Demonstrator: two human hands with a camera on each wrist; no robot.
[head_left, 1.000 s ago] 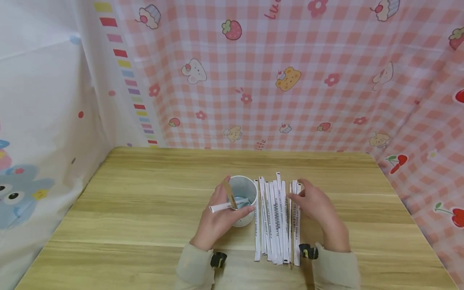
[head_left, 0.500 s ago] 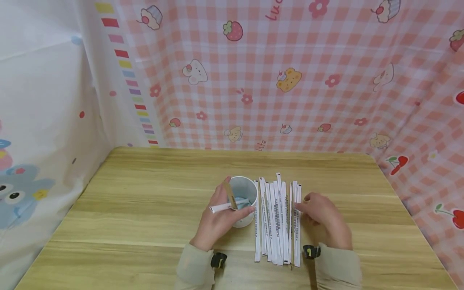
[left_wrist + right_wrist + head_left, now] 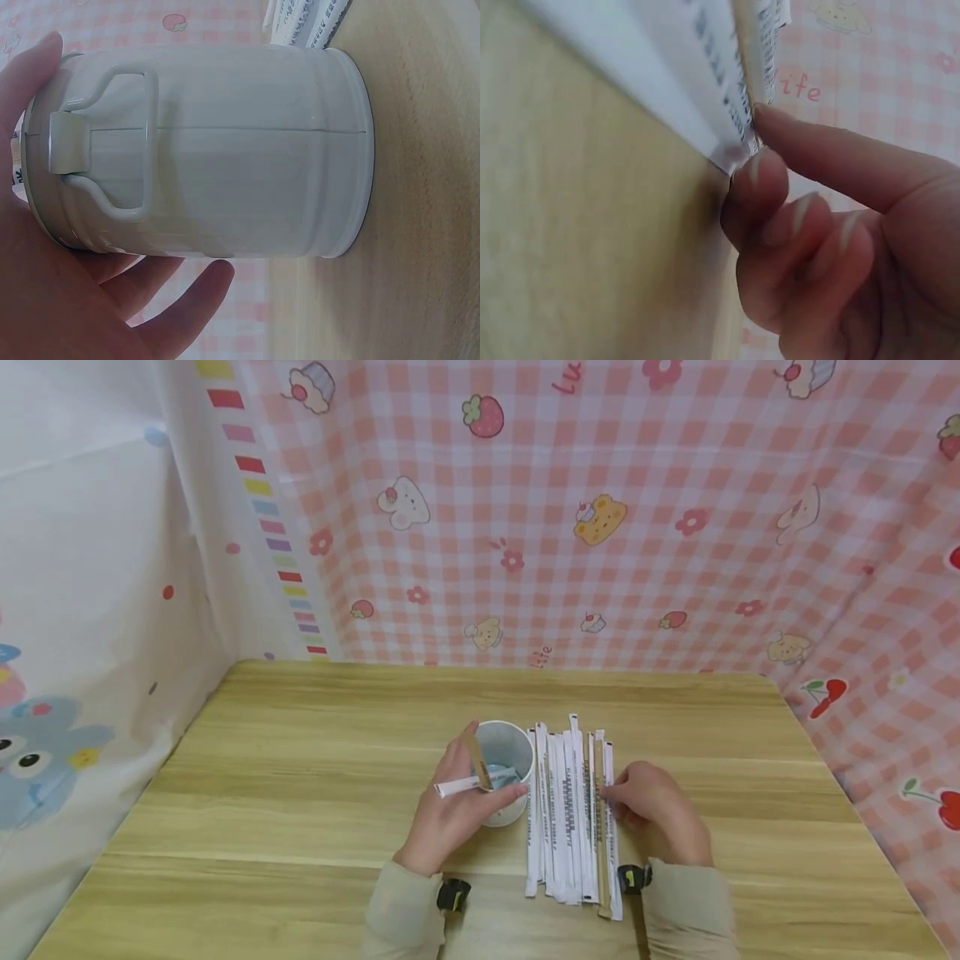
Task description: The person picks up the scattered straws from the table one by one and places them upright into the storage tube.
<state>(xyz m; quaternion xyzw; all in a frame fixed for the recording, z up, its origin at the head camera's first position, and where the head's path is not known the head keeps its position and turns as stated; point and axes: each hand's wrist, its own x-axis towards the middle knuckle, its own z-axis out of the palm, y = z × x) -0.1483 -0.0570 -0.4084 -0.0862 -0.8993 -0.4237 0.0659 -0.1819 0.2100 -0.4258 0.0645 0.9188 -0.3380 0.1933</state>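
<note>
Clearly, both hands are occupied. The left hand (image 3: 448,810) lies at eight o'clock of a white cup (image 3: 240,165) and holds it, thumb along the near side of the rim, other fingers round the far side. The right hand (image 3: 656,797) is at three o'clock of a row of slim wrapped sticks (image 3: 558,827); its fingers are curled, with thumb and index finger pinching the outermost white stick (image 3: 617,893) about midway along.

Touching that one, at its nine o'clock, a brown stick (image 3: 604,860) shows its printed face. The row itself lies at three o'clock of the cup, just beside it, the sticks running roughly twelve to six, mostly white with dark lettering and uneven at the ends.

From the cup's mouth, which faces up, a brown packet (image 3: 476,756) leans toward ten o'clock and a white packet (image 3: 453,787) toward eight; something bluish sits deeper inside. A looped handle (image 3: 150,150) is fixed to the cup's wall.

Beyond are beige sleeves (image 3: 405,906), the wood-grain table (image 3: 300,760) and, toward twelve, a pink checked cloth (image 3: 487,485).
</note>
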